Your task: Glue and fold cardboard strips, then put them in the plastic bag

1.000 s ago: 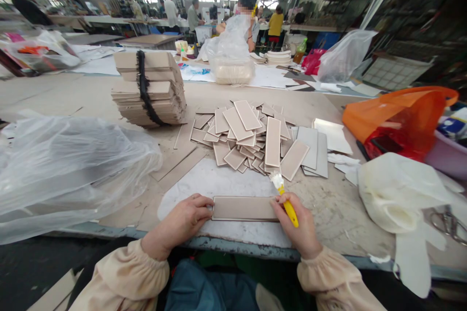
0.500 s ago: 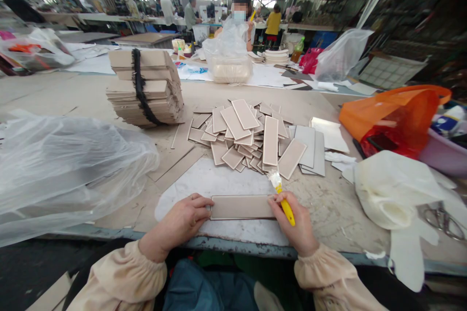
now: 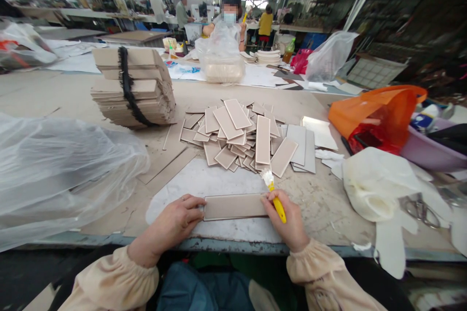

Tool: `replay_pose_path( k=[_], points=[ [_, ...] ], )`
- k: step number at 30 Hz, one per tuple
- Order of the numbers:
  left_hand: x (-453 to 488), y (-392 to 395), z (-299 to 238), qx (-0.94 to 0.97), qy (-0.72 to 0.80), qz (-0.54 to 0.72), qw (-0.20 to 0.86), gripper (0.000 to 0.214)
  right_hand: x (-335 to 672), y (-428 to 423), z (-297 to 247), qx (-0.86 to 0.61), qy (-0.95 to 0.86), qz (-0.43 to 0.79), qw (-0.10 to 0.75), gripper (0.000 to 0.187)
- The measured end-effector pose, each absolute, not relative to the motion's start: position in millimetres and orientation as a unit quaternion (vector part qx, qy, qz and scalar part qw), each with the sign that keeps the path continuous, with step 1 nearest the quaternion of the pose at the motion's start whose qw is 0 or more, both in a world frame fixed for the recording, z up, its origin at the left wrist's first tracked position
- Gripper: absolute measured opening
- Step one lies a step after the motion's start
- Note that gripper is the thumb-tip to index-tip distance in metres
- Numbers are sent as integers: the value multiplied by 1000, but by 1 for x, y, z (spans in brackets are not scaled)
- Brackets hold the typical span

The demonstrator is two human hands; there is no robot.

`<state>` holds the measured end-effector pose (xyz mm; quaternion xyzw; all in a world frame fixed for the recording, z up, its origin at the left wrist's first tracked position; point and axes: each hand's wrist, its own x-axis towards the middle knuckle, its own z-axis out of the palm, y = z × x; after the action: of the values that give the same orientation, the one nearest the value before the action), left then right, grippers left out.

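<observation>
A flat beige rectangular board piece with a darker edge lies lengthwise before me over a white sheet. My left hand pinches its left end, thumb and fingers together. At the right end, my right hand grips the board with thumb and fingertips. That same hand also holds a brush with a yellow handle, its bristles coated in white paste and pointing away from me. Just beyond is a loose pile of similar light-edged pieces.
A tall stack of boards tied with a black band stands back left. Clear plastic sheeting covers the left side. To the right are grey boards, an orange bag, a white roll and scissors. A masked person sits opposite.
The whole view has shifted, so things appear slightly further left. Both hands keep their hold on the board piece, and the brush stays in my right hand.
</observation>
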<state>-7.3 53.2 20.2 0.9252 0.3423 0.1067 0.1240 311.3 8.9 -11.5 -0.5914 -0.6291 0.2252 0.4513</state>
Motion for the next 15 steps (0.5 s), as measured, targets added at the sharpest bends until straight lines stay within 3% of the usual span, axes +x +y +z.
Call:
replay_pose_path(
  k=[15],
  points=[
    [-6,53,23,927,335,106,133,24,311,8,-10,-592,-631,224,449,13]
  ],
)
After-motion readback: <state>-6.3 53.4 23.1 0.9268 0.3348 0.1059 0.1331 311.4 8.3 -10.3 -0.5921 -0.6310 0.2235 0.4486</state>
